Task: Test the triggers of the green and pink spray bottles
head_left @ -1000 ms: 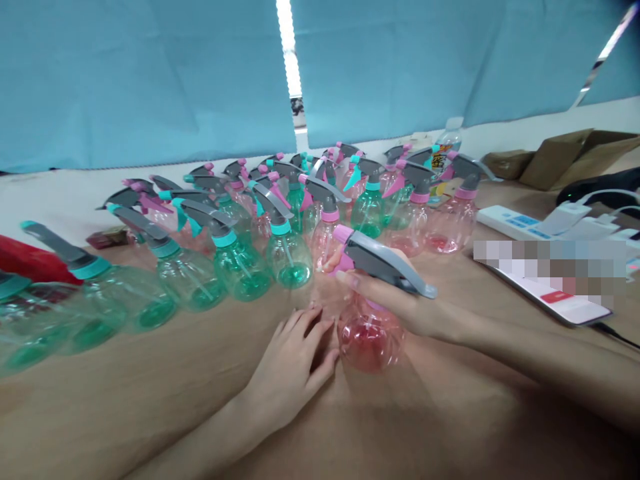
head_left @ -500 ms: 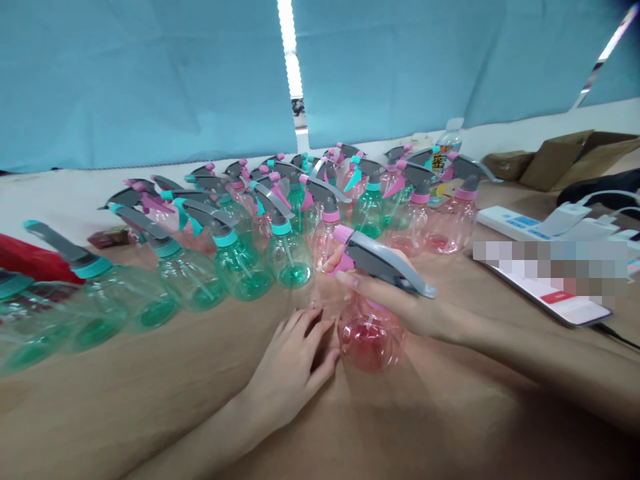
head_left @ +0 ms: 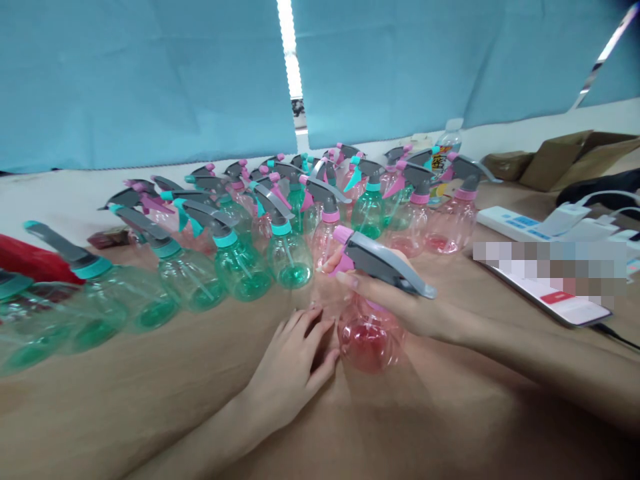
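1. Pink spray bottle (head_left: 370,337) stands upright on the brown table (head_left: 150,400), near its front middle.
2. Right hand (head_left: 400,303) is wrapped around the bottle neck, fingers closed under the grey trigger head (head_left: 385,263).
3. Left hand (head_left: 295,367) lies flat on the table, fingers spread, thumb touching the bottle base.
4. Green spray bottles (head_left: 240,263) and further pink ones (head_left: 453,223) stand in rows behind.
5. White power strip (head_left: 515,223) lies at right, well apart.
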The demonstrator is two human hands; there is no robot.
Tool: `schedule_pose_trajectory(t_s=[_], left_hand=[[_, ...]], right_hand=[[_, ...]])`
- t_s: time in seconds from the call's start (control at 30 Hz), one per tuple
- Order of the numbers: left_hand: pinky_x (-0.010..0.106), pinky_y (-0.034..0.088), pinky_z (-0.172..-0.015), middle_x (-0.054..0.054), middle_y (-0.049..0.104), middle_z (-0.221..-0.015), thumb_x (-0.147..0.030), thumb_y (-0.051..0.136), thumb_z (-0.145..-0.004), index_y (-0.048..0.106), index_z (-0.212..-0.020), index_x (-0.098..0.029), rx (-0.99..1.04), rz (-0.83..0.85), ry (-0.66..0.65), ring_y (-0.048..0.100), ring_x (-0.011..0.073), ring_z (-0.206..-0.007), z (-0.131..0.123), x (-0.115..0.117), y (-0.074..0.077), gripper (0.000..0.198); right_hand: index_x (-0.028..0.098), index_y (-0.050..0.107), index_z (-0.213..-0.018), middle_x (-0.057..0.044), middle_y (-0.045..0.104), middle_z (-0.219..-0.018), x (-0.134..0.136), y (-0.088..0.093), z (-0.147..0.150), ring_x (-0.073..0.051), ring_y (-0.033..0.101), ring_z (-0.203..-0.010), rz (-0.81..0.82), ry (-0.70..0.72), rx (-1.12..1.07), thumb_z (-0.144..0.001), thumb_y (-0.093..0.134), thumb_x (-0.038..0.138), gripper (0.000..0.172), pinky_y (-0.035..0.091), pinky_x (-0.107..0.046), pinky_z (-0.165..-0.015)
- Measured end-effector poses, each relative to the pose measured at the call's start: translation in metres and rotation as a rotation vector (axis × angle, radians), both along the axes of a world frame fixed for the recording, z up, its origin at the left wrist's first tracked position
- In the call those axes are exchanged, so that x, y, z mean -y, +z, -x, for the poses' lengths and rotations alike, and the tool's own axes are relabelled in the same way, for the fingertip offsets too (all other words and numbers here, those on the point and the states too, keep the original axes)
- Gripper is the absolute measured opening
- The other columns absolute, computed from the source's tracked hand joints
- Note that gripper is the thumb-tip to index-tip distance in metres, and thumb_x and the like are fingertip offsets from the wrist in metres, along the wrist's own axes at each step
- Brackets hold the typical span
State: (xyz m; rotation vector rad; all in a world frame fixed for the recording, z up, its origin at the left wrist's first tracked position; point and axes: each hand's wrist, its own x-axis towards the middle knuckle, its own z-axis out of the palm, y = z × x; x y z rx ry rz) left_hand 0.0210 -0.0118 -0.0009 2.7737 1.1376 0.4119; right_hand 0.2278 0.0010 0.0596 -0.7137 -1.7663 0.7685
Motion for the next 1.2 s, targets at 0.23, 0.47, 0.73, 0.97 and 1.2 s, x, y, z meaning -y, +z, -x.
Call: schedule_pose_trajectory(t_s=[0.23, 0.47, 0.73, 0.97, 1.2], left_hand=[[0.051, 0.042, -0.098, 0.013, 0.052, -0.134, -0.031, 0.051, -0.094, 0.057, -0.118, -0.020, -0.011, 0.007, 0.009, 0.047, 0.0319, -0.123, 0.0000, 0.0005, 0.0001, 0.027], [0.051, 0.041, -0.098, 0.014, 0.051, -0.133, -0.029, 0.051, -0.094, 0.056, -0.119, -0.018, -0.015, 0.021, -0.001, 0.046, 0.0318, -0.123, -0.0006, 0.0001, 0.0016, 0.028], [0.051, 0.040, -0.099, 0.014, 0.051, -0.134, -0.030, 0.051, -0.094, 0.056, -0.120, -0.018, -0.024, 0.029, -0.002, 0.045, 0.0322, -0.123, -0.0007, -0.0004, 0.0012, 0.028], [0.052, 0.039, -0.099, 0.016, 0.049, -0.135, -0.030, 0.052, -0.094, 0.056, -0.122, -0.016, -0.040, 0.036, 0.006, 0.044, 0.0332, -0.124, -0.0002, -0.0006, -0.0001, 0.031], [0.051, 0.040, -0.099, 0.014, 0.050, -0.134, -0.030, 0.052, -0.094, 0.056, -0.121, -0.019, -0.023, 0.027, 0.005, 0.045, 0.0319, -0.124, 0.0005, -0.0010, -0.0009, 0.030]], right_hand=[[0.022, 0.054, -0.093, 0.005, 0.054, -0.077, -0.0007, -0.0015, -0.0005, -0.010, 0.049, -0.066, 0.043, 0.025, -0.004, -0.090, 0.056, 0.022, 0.004, 0.036, -0.024, -0.059], [0.022, 0.052, -0.092, 0.005, 0.050, -0.075, -0.0009, -0.0043, -0.0020, -0.010, 0.046, -0.067, 0.105, 0.037, 0.023, -0.091, 0.056, 0.027, 0.006, 0.036, -0.025, -0.063], [0.022, 0.052, -0.093, 0.005, 0.050, -0.076, 0.0001, -0.0041, -0.0030, -0.010, 0.046, -0.068, 0.112, 0.025, 0.047, -0.092, 0.054, 0.030, 0.008, 0.037, -0.025, -0.064], [0.021, 0.052, -0.091, 0.004, 0.052, -0.077, 0.0000, -0.0012, -0.0005, -0.010, 0.047, -0.068, 0.077, 0.042, 0.013, -0.092, 0.052, 0.025, 0.004, 0.040, -0.025, -0.064], [0.023, 0.054, -0.094, 0.005, 0.052, -0.075, 0.0001, -0.0005, -0.0008, -0.010, 0.047, -0.065, 0.051, 0.011, 0.030, -0.091, 0.053, 0.023, 0.002, 0.039, -0.024, -0.062]])
